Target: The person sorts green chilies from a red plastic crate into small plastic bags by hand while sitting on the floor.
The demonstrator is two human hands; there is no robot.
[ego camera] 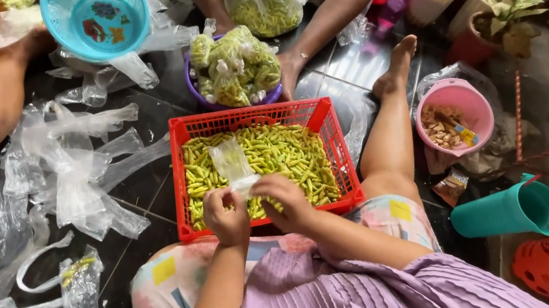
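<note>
While sitting on the dark tiled floor (139,191), the person in the lilac pleated top is holding both hands over the near edge of a red rectangular plastic crate (328,139) filled with small yellow-green chilli peppers (282,156). The left hand (225,215) is curling into a loose fist, its fingers pressing together on the lower end of a small clear plastic bag (233,164). The right hand (287,200) is meeting it from the other side, its fingers pinching the same end of the bag. The bag is lying flat across the peppers, stretching from the hands toward the crate's middle; I cannot tell whether anything is inside it.

Just beyond the crate's far edge, a purple round bowl (196,91) is carrying knotted clear bags of the same peppers (233,64). Beyond that bowl another person is sitting with a larger clear bag of peppers (271,12). Left of the crate, loose clear plastic bags (70,177) are lying strewn on the floor. Far beyond the crate to the left, a turquoise round plastic basket (94,19) is resting near another person's arm. Right of the crate, past the person's bare leg, a pink round plastic tub (476,105) is holding brownish bits, and a teal plastic jug (510,209) is lying on its side nearer the camera.
</note>
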